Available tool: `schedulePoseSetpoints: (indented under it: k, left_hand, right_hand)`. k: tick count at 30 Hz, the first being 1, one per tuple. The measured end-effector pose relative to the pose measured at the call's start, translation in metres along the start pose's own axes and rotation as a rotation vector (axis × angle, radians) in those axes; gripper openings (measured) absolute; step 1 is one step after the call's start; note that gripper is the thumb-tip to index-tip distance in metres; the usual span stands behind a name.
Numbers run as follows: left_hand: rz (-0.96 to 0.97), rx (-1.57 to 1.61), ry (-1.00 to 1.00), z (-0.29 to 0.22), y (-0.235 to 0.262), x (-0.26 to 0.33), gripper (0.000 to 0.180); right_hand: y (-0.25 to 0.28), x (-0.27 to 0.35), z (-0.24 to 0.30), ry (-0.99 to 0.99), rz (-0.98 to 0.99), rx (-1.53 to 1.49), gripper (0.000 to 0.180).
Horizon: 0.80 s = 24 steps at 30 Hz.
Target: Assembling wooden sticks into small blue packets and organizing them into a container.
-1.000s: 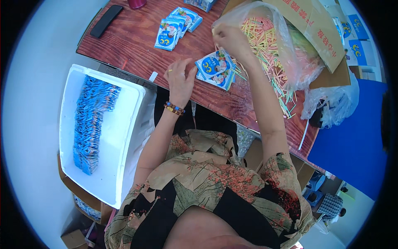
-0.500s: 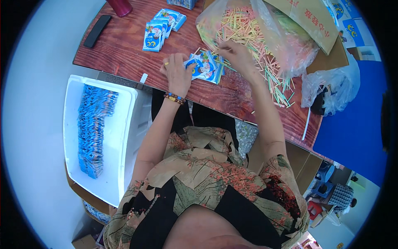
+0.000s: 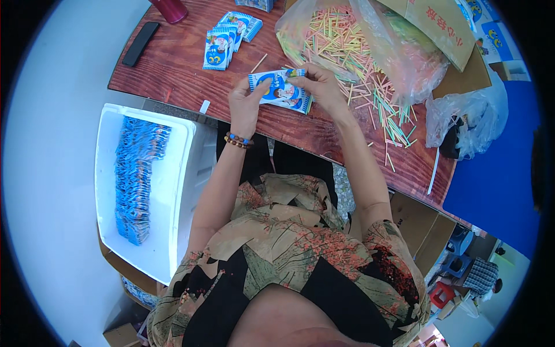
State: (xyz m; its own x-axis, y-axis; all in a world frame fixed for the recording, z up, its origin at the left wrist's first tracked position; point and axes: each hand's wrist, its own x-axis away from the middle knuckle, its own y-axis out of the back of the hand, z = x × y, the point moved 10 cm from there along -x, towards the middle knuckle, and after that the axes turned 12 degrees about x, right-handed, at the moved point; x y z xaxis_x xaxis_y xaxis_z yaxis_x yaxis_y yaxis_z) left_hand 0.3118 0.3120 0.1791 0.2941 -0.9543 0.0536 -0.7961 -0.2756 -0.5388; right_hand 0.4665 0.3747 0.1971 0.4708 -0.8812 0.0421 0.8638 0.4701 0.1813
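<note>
Left hand and right hand gripping blue packet, coloured sticks beside

Packing workshop: packet-filled foam bin, bagged sticks.

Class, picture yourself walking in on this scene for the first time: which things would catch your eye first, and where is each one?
Both hands meet at the middle of the reddish wooden table: the left hand and right hand hold a small blue and white packet between them. Behind the right hand, a clear plastic bag spills a heap of thin coloured sticks. On the person's left, a white foam box holds a long row of blue packets.
</note>
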Motion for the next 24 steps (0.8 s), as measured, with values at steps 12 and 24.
schedulePoseSetpoints:
  k: [12, 24]
  left_hand:
    - [-0.17, 0.269, 0.039, 0.002, 0.023, 0.033, 0.014]
    - [-0.203, 0.45, 0.108, 0.009, 0.03, 0.032, 0.018]
  right_hand:
    - [-0.028, 0.027, -0.005, -0.039, -0.122, -0.083, 0.012]
    - [-0.012, 0.037, 0.057, 0.307, -0.155, -0.035, 0.006]
